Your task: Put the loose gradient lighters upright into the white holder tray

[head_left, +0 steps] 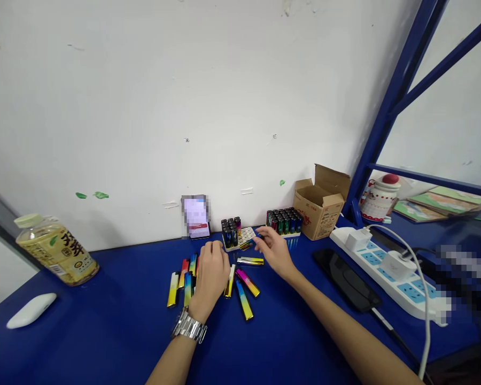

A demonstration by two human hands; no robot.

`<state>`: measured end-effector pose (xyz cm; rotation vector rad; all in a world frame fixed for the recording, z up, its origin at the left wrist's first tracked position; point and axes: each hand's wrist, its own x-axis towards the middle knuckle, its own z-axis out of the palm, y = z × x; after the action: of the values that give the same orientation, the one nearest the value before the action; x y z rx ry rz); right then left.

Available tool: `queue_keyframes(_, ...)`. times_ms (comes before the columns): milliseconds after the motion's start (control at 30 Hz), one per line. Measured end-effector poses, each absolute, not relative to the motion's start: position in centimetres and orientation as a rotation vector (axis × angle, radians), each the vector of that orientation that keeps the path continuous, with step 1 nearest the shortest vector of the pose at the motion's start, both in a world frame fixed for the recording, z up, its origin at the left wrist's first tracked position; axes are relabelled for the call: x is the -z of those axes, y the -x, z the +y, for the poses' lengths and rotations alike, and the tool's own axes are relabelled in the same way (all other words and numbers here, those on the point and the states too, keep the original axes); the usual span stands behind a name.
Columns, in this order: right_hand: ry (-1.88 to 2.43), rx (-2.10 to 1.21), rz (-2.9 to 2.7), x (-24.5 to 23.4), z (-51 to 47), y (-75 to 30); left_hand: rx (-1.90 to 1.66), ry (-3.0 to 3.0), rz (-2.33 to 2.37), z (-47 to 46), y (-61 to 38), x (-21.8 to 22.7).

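The lighters (245, 302) are loose on the blue surface (120, 326), lying in a spread group around and below the left hand (212, 267); other ones stand upright in the left part of a white tray (247, 234), whose right part has bare slots. The right hand (273, 250) is beside this tray, thumb and forefinger close together near a dark, shiny piece, but the blur does not allow to tell if it is pinched. The left hand is bent down over the lighters, and its fingertips are hidden, so its grip cannot be told. The step in hand seems to be the filling of this tray; the next move probably calls for aligning one lighter upright with a free slot. Farther right stand a second group (284, 222) and an open carton (318, 214).
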<state>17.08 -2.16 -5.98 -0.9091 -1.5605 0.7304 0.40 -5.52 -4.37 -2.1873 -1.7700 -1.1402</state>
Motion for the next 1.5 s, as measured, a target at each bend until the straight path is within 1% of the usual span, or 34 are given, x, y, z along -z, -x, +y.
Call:
queue_keyframes(133,0.937,-0.796,-1.33,6.9,0.1,-19.1,0.602,2.061,-1.935,-5.6,-0.1,4.4)
queue_keyframes(200,0.958,-0.795,-1.31,7.1,1.1,-19.3,0.428,2.047,-2.013,-5.8,-0.2,4.6)
queue_keyframes(300,0.99,-0.775,-1.361,6.9,2.3,-18.7,0.306,2.077,-2.069,-6.0,-0.3,4.8)
queue_keyframes(400,1.039,-0.705,-1.511,6.3,3.3,-17.4,0.294,2.098,-2.105,-5.8,-0.1,4.8)
queue_keyframes(500,1.069,-0.567,-1.693,5.2,3.8,-16.3,0.351,2.103,-2.14,-5.5,0.2,4.8)
queue_keyframes(600,1.084,-0.494,-1.891,4.0,4.2,-15.6,0.551,2.195,-2.097,-5.1,0.4,5.0)
queue_keyframes(733,1.156,-0.527,-1.967,3.4,4.6,-15.3,0.927,2.342,-2.007,-5.0,0.5,5.2)
queue_keyframes(867,1.116,-0.558,-2.041,4.7,4.0,-15.9,1.198,2.366,-2.029,-5.2,0.2,5.0)
queue_keyframes(933,1.179,-0.447,-2.054,5.6,3.2,-16.2,1.326,2.301,-2.084,-5.3,-0.1,4.8)
queue_keyframes(1033,1.405,-0.156,-2.086,6.5,2.0,-16.6,1.467,2.248,-2.162,-5.4,-0.3,4.5)
queue_keyframes(1133,1.478,-0.051,-2.222,6.9,1.4,-16.8,1.539,2.246,-2.199,-5.3,-0.4,4.5)
queue_keyframes(1300,1.358,-0.13,-2.319,6.5,1.3,-17.2,1.596,2.152,-2.201,-5.1,-0.4,4.6)
queue_keyframes(1400,1.366,-0.184,-2.318,6.3,0.6,-17.3,1.54,2.077,-2.236,-5.0,-0.3,4.5)
queue_keyframes(1500,1.394,-0.127,-2.205,6.1,-0.7,-17.0,1.44,1.999,-2.299,-4.9,0.0,4.6)
